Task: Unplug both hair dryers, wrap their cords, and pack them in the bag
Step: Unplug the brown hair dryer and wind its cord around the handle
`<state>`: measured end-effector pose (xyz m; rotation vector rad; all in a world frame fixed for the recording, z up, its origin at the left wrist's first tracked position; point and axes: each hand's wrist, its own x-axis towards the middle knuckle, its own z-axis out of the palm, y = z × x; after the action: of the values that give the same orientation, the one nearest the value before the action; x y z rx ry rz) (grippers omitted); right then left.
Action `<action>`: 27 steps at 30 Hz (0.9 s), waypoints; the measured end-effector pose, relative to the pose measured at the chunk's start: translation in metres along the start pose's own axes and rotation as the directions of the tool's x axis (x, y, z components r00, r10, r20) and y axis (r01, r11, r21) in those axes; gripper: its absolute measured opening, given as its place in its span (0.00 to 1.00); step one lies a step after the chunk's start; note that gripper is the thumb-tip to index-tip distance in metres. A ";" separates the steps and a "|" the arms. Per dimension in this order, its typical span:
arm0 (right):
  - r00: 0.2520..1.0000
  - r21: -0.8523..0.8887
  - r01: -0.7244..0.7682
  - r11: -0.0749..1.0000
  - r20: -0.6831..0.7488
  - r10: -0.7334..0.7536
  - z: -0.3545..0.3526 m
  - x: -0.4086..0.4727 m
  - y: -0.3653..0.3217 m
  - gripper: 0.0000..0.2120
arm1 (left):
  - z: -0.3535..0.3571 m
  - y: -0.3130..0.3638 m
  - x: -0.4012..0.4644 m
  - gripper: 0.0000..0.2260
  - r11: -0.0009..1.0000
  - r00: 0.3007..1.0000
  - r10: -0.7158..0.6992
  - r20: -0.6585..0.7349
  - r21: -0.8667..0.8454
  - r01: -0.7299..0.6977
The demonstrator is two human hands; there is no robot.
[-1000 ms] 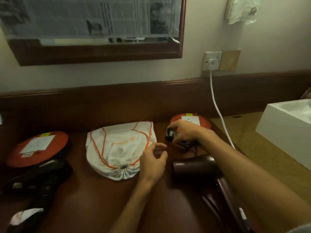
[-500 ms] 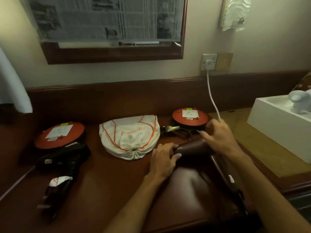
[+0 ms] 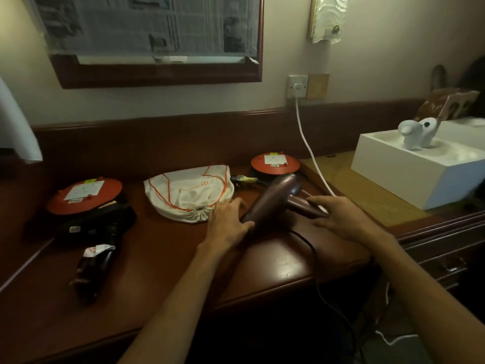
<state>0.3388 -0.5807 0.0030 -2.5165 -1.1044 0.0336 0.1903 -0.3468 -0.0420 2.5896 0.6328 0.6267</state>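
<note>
Just beside the dryer, the bag lies cinched shut.

No wording can be read anywhere. The white drawstring bag carries an orange printed mark too blurred to make out, the newspaper sheets on the wall show only illegible columns, and the white labels on the two orange discs are unreadable.

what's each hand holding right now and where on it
Both hold the maroon hair dryer: the left hand grips the end of its barrel, the right hand holds its handle.
</note>
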 end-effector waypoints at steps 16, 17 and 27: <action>0.884 -0.363 0.461 0.810 0.114 -0.452 -0.026 0.023 -0.139 0.33 | -0.036 -0.035 -0.037 0.18 0.970 0.984 0.164 0.063 -0.192 -0.149; 0.897 -0.325 0.430 0.842 0.048 -0.439 -0.023 0.025 -0.138 0.39 | -0.035 -0.039 -0.039 0.19 0.971 0.990 0.141 0.028 -0.199 -0.133; 0.981 0.350 0.119 0.929 -0.185 -0.056 0.022 0.019 -0.075 0.54 | -0.038 -0.039 -0.039 0.25 0.984 0.996 0.089 -0.007 -0.157 -0.089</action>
<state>0.2955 -0.5140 0.0119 -2.1005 -1.0344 -0.0059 0.1274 -0.3242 -0.0420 2.4813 0.4498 0.6767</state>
